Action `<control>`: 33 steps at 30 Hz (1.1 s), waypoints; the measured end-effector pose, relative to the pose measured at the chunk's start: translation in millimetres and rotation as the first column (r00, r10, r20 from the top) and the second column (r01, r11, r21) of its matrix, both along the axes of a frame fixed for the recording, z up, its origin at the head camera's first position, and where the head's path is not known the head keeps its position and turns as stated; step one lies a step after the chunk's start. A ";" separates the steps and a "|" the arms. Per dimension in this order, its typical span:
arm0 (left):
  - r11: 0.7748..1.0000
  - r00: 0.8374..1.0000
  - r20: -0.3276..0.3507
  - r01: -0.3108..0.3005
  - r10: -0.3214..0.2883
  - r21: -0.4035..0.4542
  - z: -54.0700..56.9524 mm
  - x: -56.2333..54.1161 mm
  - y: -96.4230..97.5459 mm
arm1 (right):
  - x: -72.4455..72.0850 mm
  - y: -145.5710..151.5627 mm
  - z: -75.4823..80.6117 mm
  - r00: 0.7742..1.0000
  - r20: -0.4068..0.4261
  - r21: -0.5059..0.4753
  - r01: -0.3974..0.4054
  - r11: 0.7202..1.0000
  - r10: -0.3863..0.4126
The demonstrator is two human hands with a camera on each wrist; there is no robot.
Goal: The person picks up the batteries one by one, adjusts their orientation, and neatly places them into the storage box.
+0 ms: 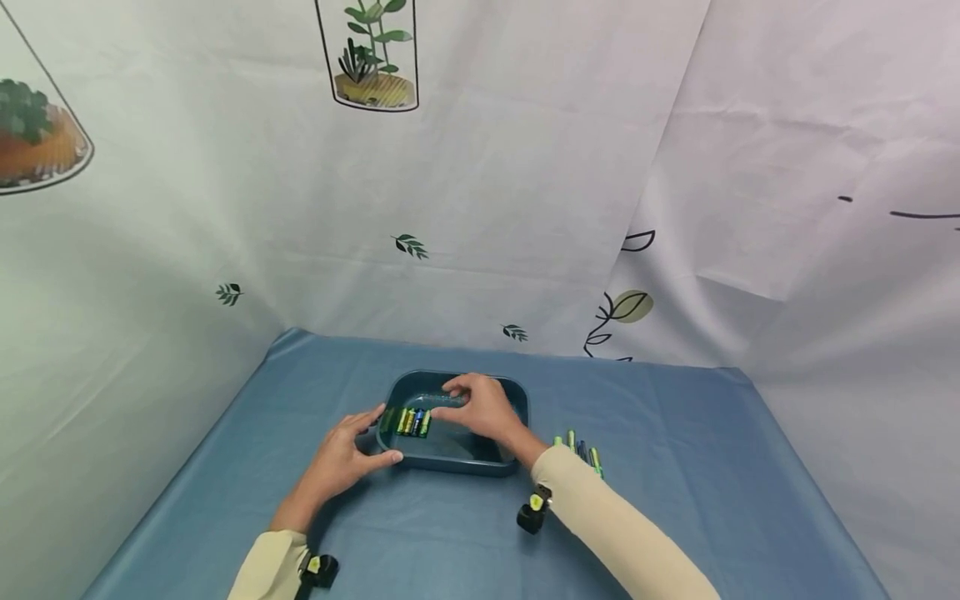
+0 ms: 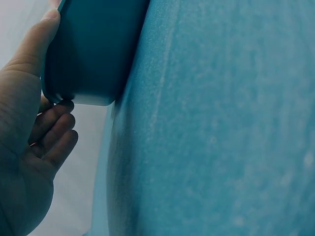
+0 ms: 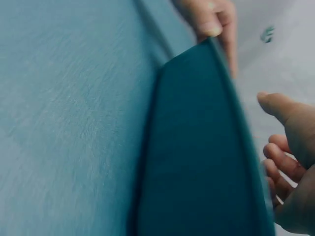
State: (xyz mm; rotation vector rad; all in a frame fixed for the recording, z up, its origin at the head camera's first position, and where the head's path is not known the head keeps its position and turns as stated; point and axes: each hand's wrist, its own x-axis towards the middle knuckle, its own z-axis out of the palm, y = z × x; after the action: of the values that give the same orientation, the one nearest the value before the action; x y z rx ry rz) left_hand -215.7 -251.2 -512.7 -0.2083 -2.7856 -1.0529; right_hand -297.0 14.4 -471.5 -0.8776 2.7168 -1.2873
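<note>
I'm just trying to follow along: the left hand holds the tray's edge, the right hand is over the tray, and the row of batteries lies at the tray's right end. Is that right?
Not quite: the row of batteries lies at the left end of the tray, as the head view shows. The rest stands.

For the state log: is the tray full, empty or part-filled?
Part-filled: a row of battery-like cylinders lies at the left end of the tray; bare floor shows beside them.
</note>
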 end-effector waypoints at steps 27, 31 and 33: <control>1.000 0.999 0.040 0.009 -0.008 -0.021 3.0 -1.4 -2.6 | 49.4 193.1 -20.4 0.927 -0.202 -0.129 0.295 0.947 -0.316; 1.000 0.999 0.048 0.009 -0.008 -0.013 3.1 -1.0 -2.4 | 55.9 211.8 -33.0 0.935 -0.161 -0.076 0.309 0.948 -0.317; 1.000 0.999 0.048 0.015 -0.014 -0.012 3.5 -0.8 -2.4 | 57.8 219.0 -39.3 0.940 -0.141 -0.050 0.307 0.950 -0.311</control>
State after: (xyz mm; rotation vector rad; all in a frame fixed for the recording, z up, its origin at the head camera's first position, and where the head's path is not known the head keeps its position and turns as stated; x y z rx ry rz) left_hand -216.5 -253.6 -509.2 -0.2079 -2.8380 -1.0583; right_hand -239.2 233.4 -510.9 -0.5828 3.0592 -1.3582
